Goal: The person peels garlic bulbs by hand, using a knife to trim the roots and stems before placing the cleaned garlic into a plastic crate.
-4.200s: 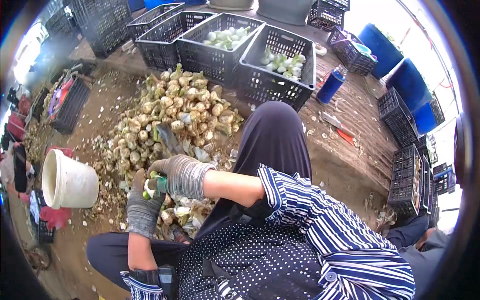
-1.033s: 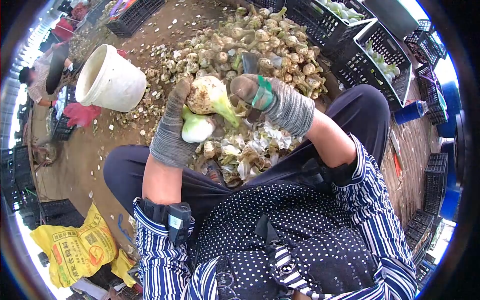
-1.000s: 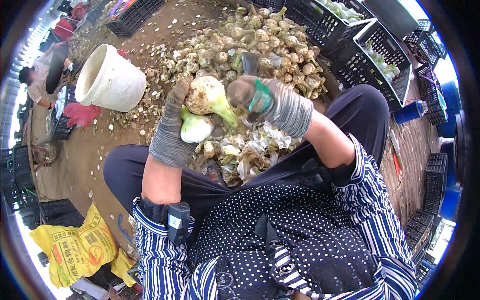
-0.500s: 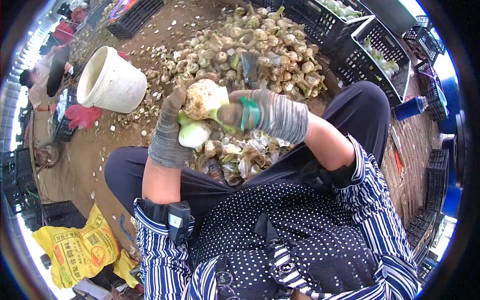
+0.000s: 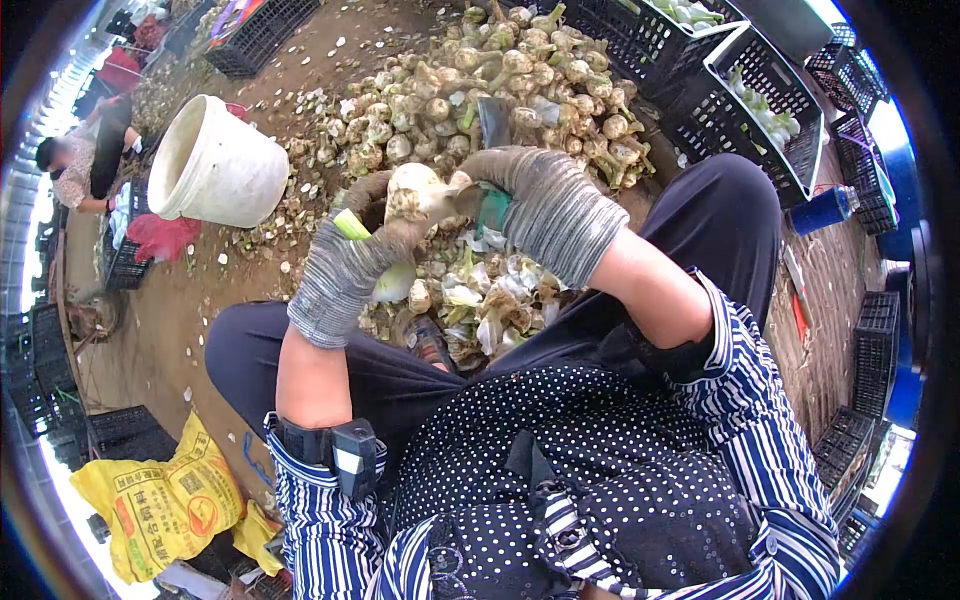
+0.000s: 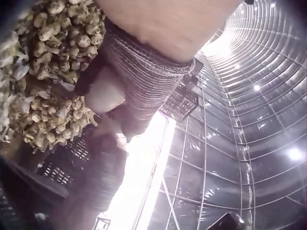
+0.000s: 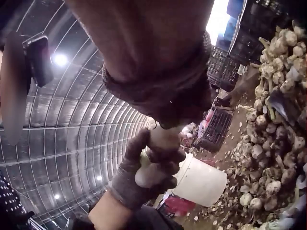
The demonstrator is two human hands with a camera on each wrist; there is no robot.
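Note:
In the head view, my gloved left hand (image 5: pixel 350 260) grips two garlic bulbs together. The upper bulb (image 5: pixel 413 190) has its skin on, pale with a brownish tint. Below it, a smooth peeled white bulb (image 5: pixel 394 282) shows under the fingers, its cut green stem poking out on the left. My gloved right hand (image 5: pixel 545 200), with a green band round its fingers, curls in at the upper bulb's right side and pinches at its stem end; a blur there hides the detail. In the left wrist view, the peeled bulb (image 6: pixel 105 90) sits in the left hand's grip.
A heap of unpeeled garlic (image 5: pixel 480 90) lies ahead, with loose skins (image 5: pixel 490 300) between the legs. A white bucket (image 5: pixel 225 165) stands at left, black crates (image 5: pixel 745 110) at upper right. A blue bottle (image 5: pixel 823 213) and a yellow sack (image 5: pixel 165 500) are also near.
My right hand has come leftward onto the upper bulb, whose stem it now covers. The left hand has turned, so the peeled bulb's green stem points out to the left.

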